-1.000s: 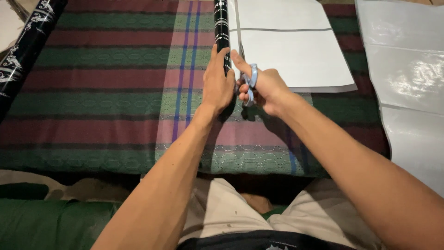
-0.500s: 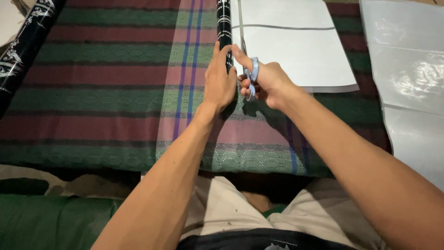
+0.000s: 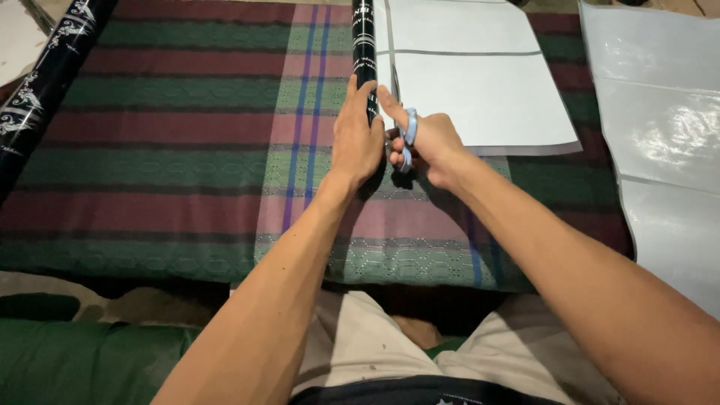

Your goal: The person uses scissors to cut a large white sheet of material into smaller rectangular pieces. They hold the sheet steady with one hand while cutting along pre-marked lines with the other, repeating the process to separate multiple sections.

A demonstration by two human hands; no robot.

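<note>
My left hand [image 3: 357, 142] presses down on the near end of a black roll of wrapping paper [image 3: 364, 45] with white print. An unrolled white sheet [image 3: 480, 90] spreads from the roll to the right. My right hand [image 3: 427, 142] grips scissors with light blue handles [image 3: 409, 131] right beside the roll, at the sheet's near left edge. The blades are hidden between my hands.
Everything lies on a striped green, maroon and pink cloth [image 3: 187, 150]. A second black printed roll [image 3: 45, 90] lies diagonally at the far left. A shiny white plastic sheet [image 3: 667, 135] covers the right side. My legs in beige shorts [image 3: 360, 345] are below.
Both hands have shifted slightly away from me along the roll, with the scissors moving forward along the sheet's edge.
</note>
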